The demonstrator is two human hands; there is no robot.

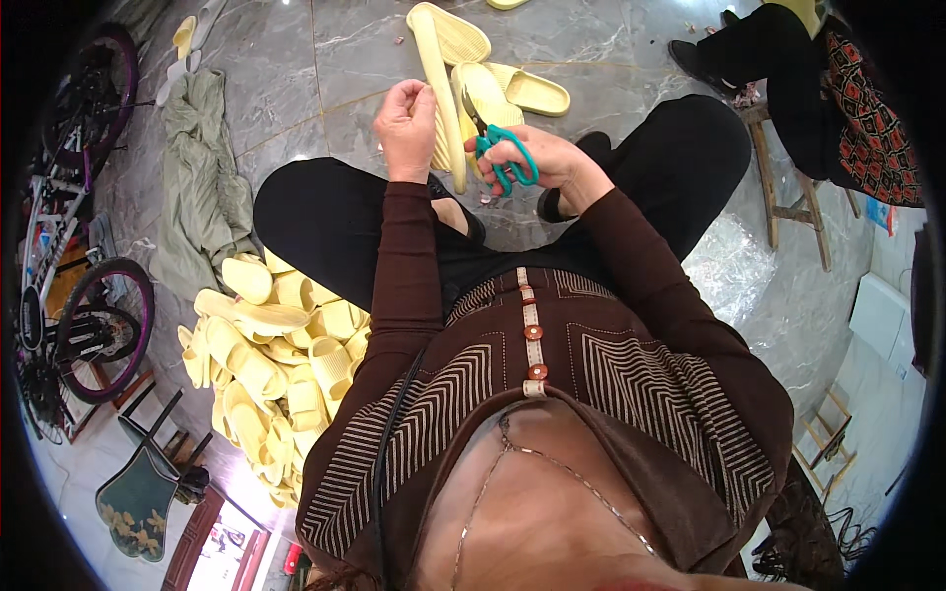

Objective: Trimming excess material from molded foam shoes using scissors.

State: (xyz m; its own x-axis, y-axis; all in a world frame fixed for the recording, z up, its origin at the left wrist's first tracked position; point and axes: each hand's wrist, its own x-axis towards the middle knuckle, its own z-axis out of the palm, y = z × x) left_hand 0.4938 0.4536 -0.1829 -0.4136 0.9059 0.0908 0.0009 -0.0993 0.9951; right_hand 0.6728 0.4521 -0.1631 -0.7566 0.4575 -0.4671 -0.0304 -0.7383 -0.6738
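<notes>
My right hand holds scissors with teal handles, its fingers through and around the loops. The dark blades point up and left over yellow slippers. My left hand is closed, fingertips pressed together; what it pinches, if anything, is hidden. Right beside it, a yellow slipper is turned on its side, showing its long edge; whether the hand touches it I cannot tell. Other yellow slippers lie around it on the floor, one to the right and one farther off.
A heap of yellow slippers lies by my left side, with a grey-green cloth beyond. Bicycles stand at the far left. To the right are a wooden stool and another person's dark-clad leg.
</notes>
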